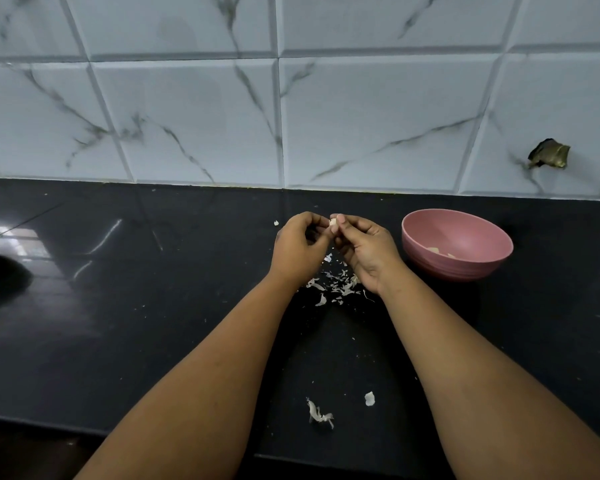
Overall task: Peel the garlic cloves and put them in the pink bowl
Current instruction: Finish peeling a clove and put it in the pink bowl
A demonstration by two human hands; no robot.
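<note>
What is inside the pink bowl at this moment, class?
A few pale pieces, probably peeled garlic, lie at the bottom of the pink bowl. Its near wall hides part of the floor, so more may lie there unseen.

We held both bare forearms stretched forward and converging, our left hand [297, 245] and right hand [364, 245] raised close together, fingers curled, thumbs and fingertips meeting to pinch a garlic clove [333, 223] between them.
</note>
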